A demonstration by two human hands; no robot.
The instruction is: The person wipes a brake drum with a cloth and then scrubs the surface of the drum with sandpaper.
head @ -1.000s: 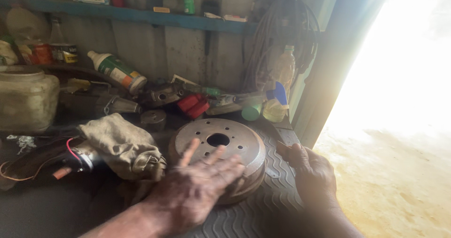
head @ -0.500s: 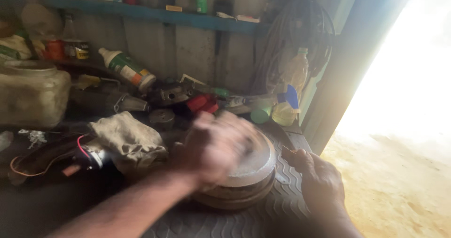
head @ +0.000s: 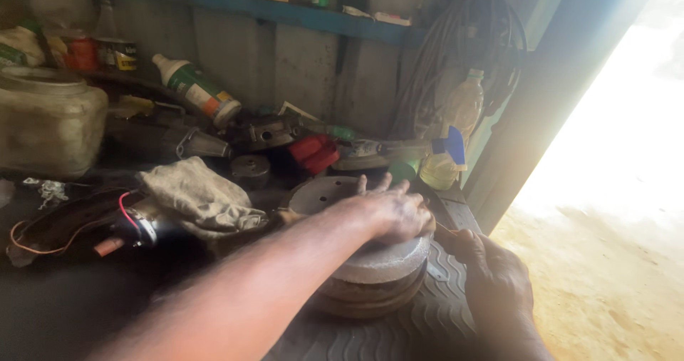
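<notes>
On the ribbed mat [head: 399, 332], the left hand [head: 388, 215] rests atop the brake drum [head: 370, 272].

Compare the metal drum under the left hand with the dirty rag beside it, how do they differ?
The metal drum is round, rigid and flat-topped, with holes in its face; the rag is soft, crumpled and shapeless. The drum sits on the ribbed rubber mat, while the rag is draped over a small motor with red wire. The left hand lies flat on the drum; no hand touches the rag. Both look grimy and grey.
</notes>
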